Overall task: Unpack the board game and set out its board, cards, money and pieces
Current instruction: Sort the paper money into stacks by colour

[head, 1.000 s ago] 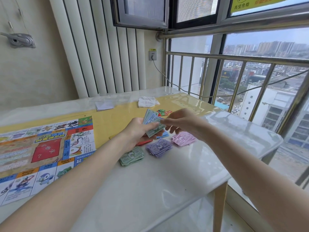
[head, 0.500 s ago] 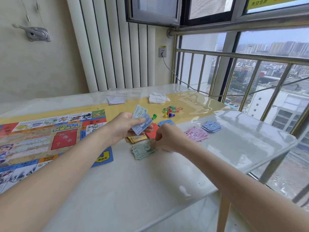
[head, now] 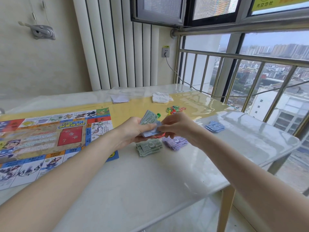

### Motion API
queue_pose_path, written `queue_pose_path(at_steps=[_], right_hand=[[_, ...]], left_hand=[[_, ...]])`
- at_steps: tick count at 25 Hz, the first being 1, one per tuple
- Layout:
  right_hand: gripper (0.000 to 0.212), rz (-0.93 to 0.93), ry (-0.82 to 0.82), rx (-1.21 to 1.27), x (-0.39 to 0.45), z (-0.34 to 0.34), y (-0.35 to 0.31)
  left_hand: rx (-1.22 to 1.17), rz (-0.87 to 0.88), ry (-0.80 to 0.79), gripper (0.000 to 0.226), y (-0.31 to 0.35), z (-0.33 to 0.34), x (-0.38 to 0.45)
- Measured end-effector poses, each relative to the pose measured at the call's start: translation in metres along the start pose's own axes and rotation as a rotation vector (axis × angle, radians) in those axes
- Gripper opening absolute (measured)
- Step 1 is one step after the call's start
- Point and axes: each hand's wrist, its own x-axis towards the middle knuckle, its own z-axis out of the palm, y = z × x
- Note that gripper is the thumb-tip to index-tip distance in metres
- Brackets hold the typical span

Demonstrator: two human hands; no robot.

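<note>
Both my forearms reach in from the near edge over the table [head: 150, 190], w/ the board [head: 41, 139] flat on it to my left, corner just under my left arm. Nearest money: green stack [head: 148, 147] lying below my hands, purple stack [head: 175, 142] just beside it on the right, partly under my right wrist. Bit of red [head: 158, 135] shows between them, can't tell what it is.

My left hand [head: 132, 131] grips a fan of bills [head: 148, 121], thumb curled over the top, green ones at the back & a blue one in front. My right hand [head: 180, 127] pinches the edge of that blue bill [head: 151, 132], fingers curled.

Further right, well apart, a blue stack [head: 214, 126] on the glossy top. Behind my hands a green pawn [head: 158, 115], then the pile of coloured pieces [head: 174, 109]. Beyond those, a crumpled white cloth [head: 161, 97] & a small white paper stack [head: 119, 98] near the far edge.
</note>
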Motion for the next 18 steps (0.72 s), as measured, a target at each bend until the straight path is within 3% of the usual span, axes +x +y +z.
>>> queue_pose_path(at_steps=[4,11,14,18], right_hand=[[0.009,0.055,0.242,0.153,0.010,-0.018,0.009],[0.015,0.224,0.755,0.079,0.018,-0.096,0.070],[0.018,0.294,0.803,-0.050,0.017,-0.113,0.093],[0.024,0.337,0.718,-0.423,0.011,-0.113,0.110]], left_hand=[[-0.076,0.004,0.007,0.014,0.007,0.014,0.006],[-0.122,-0.012,0.005,0.022,0.018,0.064,0.025],[-0.173,-0.052,-0.003,0.029,0.027,0.082,0.031],[-0.116,-0.047,-0.093,0.025,0.020,0.088,0.036]])
